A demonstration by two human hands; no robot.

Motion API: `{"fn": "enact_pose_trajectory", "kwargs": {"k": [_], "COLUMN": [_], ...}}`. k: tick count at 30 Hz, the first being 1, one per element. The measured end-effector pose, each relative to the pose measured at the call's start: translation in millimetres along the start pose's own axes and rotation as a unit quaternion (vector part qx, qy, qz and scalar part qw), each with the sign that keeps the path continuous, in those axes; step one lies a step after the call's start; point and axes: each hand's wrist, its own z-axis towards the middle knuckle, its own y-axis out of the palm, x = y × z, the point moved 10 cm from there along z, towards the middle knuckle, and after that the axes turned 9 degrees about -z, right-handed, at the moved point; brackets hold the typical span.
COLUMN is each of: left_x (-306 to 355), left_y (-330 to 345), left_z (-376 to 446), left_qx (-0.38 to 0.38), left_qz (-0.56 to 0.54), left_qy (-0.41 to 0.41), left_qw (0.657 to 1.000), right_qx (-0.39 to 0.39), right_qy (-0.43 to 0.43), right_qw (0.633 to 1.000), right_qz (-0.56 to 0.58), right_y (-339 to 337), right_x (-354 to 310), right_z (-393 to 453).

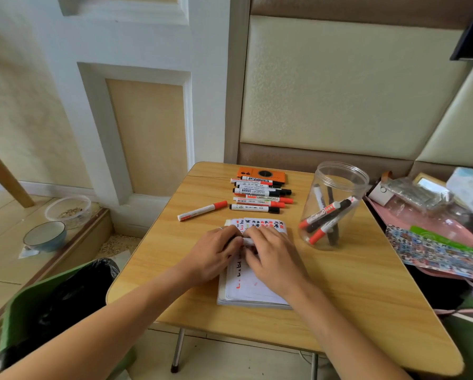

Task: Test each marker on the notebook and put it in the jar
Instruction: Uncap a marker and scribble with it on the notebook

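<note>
Both hands, left hand (pixel 216 249) and right hand (pixel 271 253), grip one marker (pixel 246 240) over the notebook (pixel 253 286), with the jar (pixel 332 205) at two o'clock on the desk (pixel 353 292).

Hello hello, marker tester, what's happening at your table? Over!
Both hands, left hand and right hand, grip one marker over notebook. Jar holds several markers. Nothing blocking jar.

1. We see soft, even daylight, bright throughout.
2. We find only faint shadows under both forearms.
3. We notice wide-angle bending at the edges.
4. We see slight overall softness.
</note>
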Motion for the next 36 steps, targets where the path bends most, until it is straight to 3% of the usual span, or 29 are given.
{"fn": "enact_pose_trajectory", "kwargs": {"k": [12, 27, 31, 36], "left_x": [0, -1, -3, -19], "left_y": [-6, -10, -14, -25], "left_z": [5, 5, 3, -2], "left_qx": [0.038, 0.048, 0.062, 0.094], "left_qz": [-0.020, 0.019, -0.008, -0.007], "left_qy": [-0.015, 0.005, 0.005, -0.054], "left_qw": [0.999, 0.999, 0.998, 0.994], "right_qx": [0.046, -0.056, -0.063, -0.082], "right_qy": [-0.037, -0.029, 0.025, 0.158], "right_qw": [0.997, 0.997, 0.998, 0.969], "right_qz": [-0.049, -0.035, 0.003, 0.173], "right_y": [-13, -5, -6, 5], "right_x": [-13, -8, -1, 28], "right_z": [7, 10, 11, 1]}}
